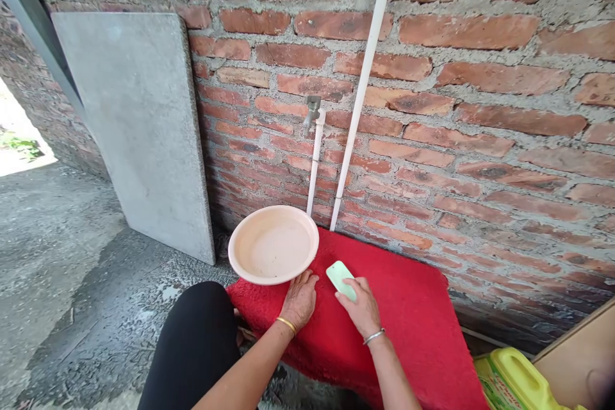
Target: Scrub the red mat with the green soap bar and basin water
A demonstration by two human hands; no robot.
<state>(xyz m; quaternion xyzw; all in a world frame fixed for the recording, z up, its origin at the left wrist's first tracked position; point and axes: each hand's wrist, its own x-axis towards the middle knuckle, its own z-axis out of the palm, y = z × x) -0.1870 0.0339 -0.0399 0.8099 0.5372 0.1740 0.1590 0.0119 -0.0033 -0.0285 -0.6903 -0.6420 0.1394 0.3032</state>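
In my right hand [361,311] is a pale green scrub brush [342,278], flat-backed with rounded corners and a small hole near its far end. My fingers wrap its near end; its underside faces the red cloth [408,314] and is hidden. Fingers stretched out, my left hand [300,300] lies on the cloth just in front of a pale pink basin [273,246]. Its fingertips reach close under the basin's rim; whether they touch it I cannot tell. Some specks show on the basin's floor. The basin rests at the cloth's far left corner.
Behind the cloth rises a brick wall [446,102] with a tap [311,109] and a long white pipe [362,86]. A grey slab [144,122] leans at the left. A yellow-green jug [516,378] stands at lower right. My black-clad knee [196,339] is at the cloth's left.
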